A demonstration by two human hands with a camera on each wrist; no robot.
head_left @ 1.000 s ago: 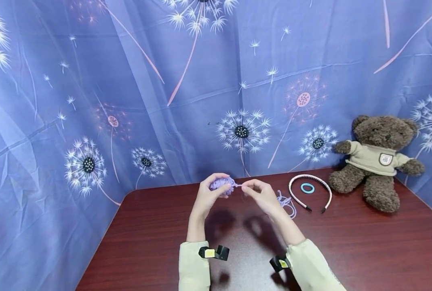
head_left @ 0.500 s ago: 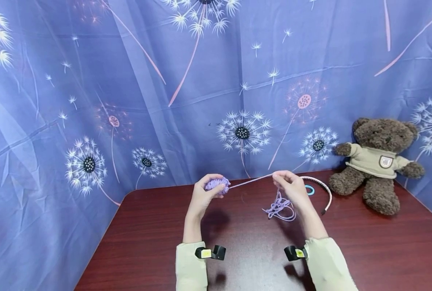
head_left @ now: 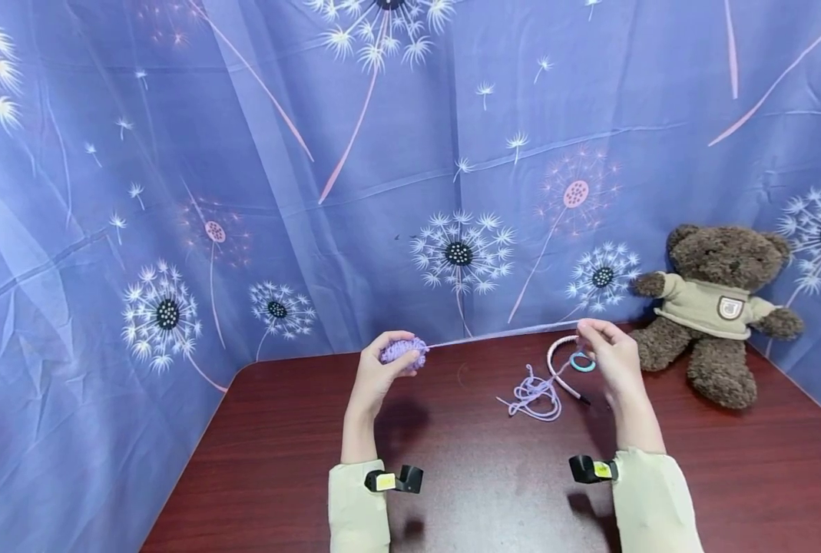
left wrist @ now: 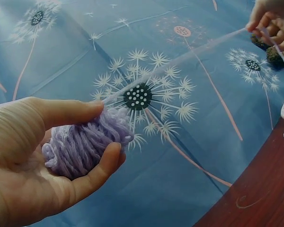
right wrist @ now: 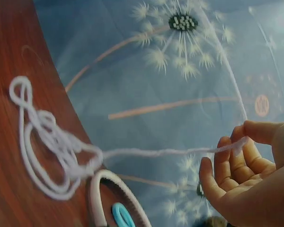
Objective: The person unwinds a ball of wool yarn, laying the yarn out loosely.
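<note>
A small lilac ball of yarn [left wrist: 80, 146] is gripped between the thumb and fingers of my left hand [head_left: 375, 376], above the table's back edge. From it a taut strand [head_left: 500, 334] runs rightward to my right hand [head_left: 614, 357], whose thumb and forefinger pinch it, as the right wrist view shows up close. Past the pinch, the strand hangs down to a loose tangle of the same yarn [head_left: 534, 395] lying on the table. Part of the ball is covered by the left fingers.
Behind the tangle lie a pale headband [head_left: 553, 361], partly hidden by the right hand, and a turquoise ring [head_left: 581, 362]. A brown teddy bear [head_left: 721, 307] sits at the right of the dark red table [head_left: 493, 476]. A blue dandelion-print curtain [head_left: 355, 253] hangs behind.
My right hand has moved far to the right, drawing the strand between the hands much longer. My left hand has shifted slightly left with the ball. The tangle shows more fully.
</note>
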